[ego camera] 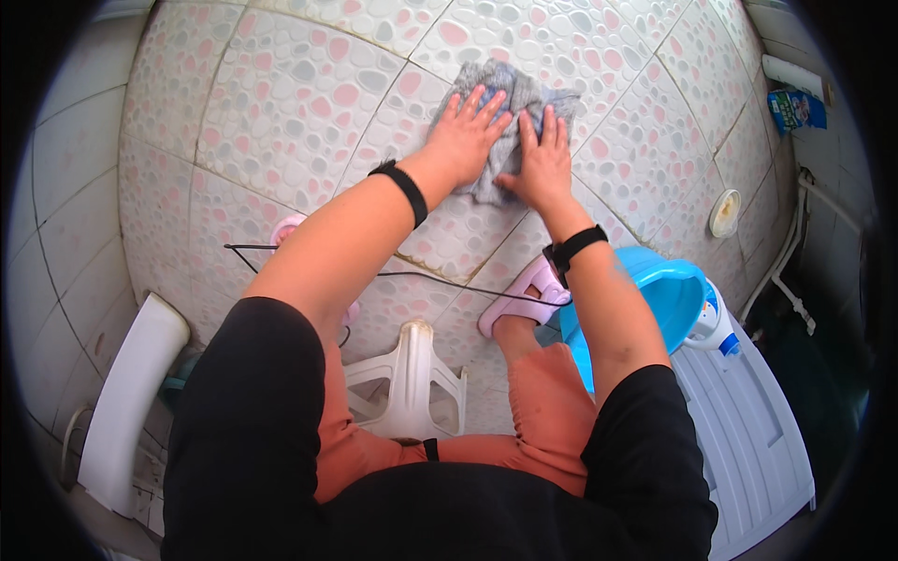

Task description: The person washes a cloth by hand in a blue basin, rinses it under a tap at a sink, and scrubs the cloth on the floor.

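A crumpled grey cloth (501, 78) lies on the wall-like expanse of white tiles (302, 98) patterned with pink and grey pebble shapes. My left hand (466, 140) presses flat on the cloth's left part, fingers spread. Beside it, my right hand (546, 165) rests on the right part with its thumb out to the left. Neither hand visibly pinches the fabric. Black bands circle both wrists.
To the right, a blue plastic basin (684, 277) stands by a white bottle (714, 324) with a blue cap and a grey ribbed plastic surface (744, 435). A white plastic stool (412, 379) is between my legs. A black cord (449, 282) crosses below my arms. Farther right are a small round dish (725, 213) and a packet (793, 111).
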